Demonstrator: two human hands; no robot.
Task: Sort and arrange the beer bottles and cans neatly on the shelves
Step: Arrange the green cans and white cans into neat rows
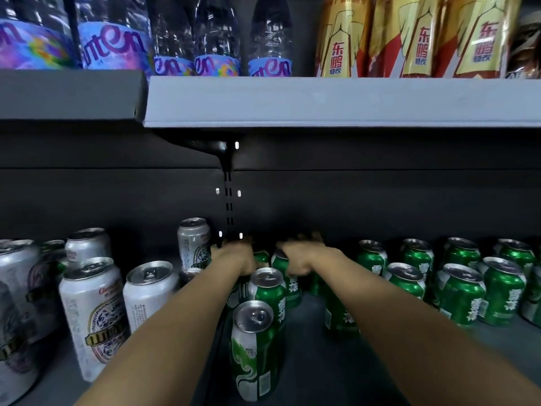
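Both my arms reach deep into the lower shelf. My left hand curls round a green beer can at the back, which is mostly hidden. My right hand grips the top of another green can beside it. In front of the hands, two more green cans stand in a line toward me. Silver-white beer cans stand in a group on the left. Several green cans stand in loose rows on the right.
The grey upper shelf edge hangs low overhead. On it stand clear water bottles and gold drink bottles. A slotted upright runs down the dark back panel. One silver can stands next to my left hand.
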